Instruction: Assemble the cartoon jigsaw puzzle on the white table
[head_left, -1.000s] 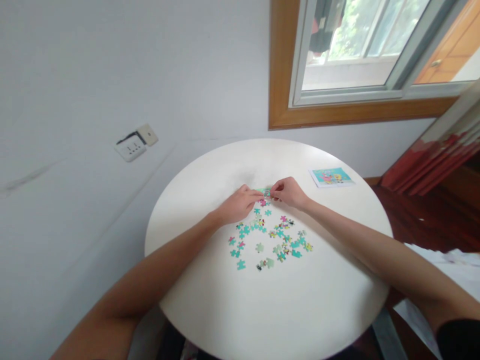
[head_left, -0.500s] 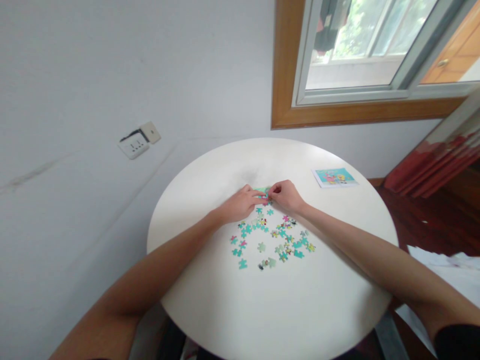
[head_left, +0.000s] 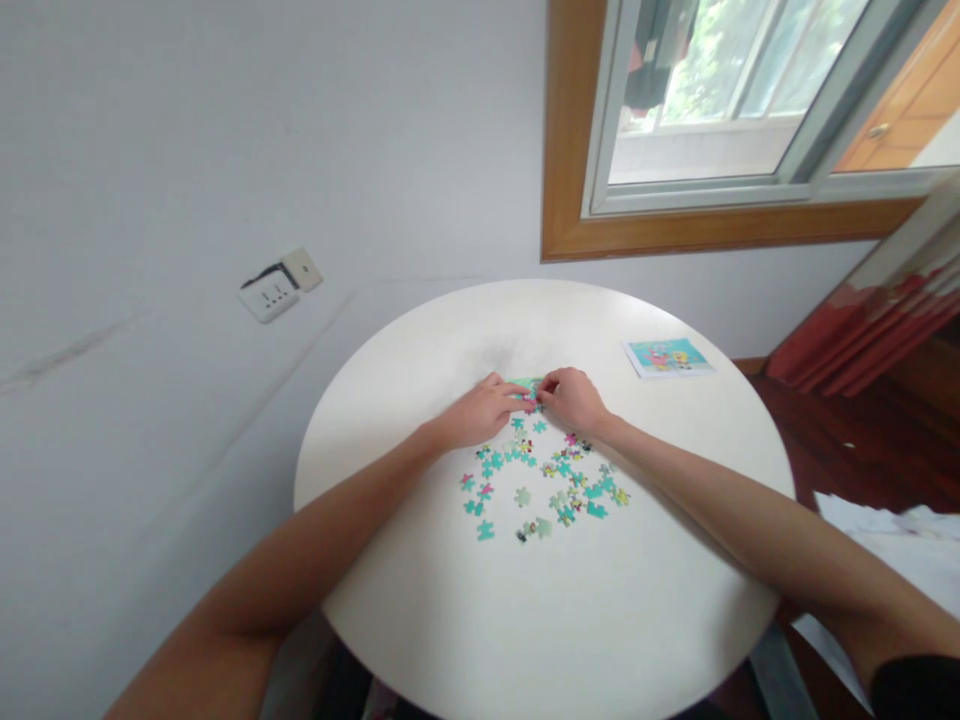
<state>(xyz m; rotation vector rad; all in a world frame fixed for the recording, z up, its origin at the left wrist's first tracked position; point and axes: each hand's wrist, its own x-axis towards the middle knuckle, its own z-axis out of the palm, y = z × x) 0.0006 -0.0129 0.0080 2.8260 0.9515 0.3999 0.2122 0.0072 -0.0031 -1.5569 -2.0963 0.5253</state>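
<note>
Puzzle [head_left: 526, 383], left hand [head_left: 486, 409] outstretched, right hand [head_left: 574, 400] curled (alongside)

Two bare arms reach inward from the lower corners of the frame. The left arm [head_left: 330, 525] slants up from the lower left, elbow bent; its hand [head_left: 480, 412] lies palm down near the centre, fingers stretched rightward. The right arm [head_left: 727, 515] runs up from the lower right to a hand [head_left: 576, 400] with curled fingers, thumb and index close together, their grip too small to tell. The fingertips of both hands nearly meet.
</note>
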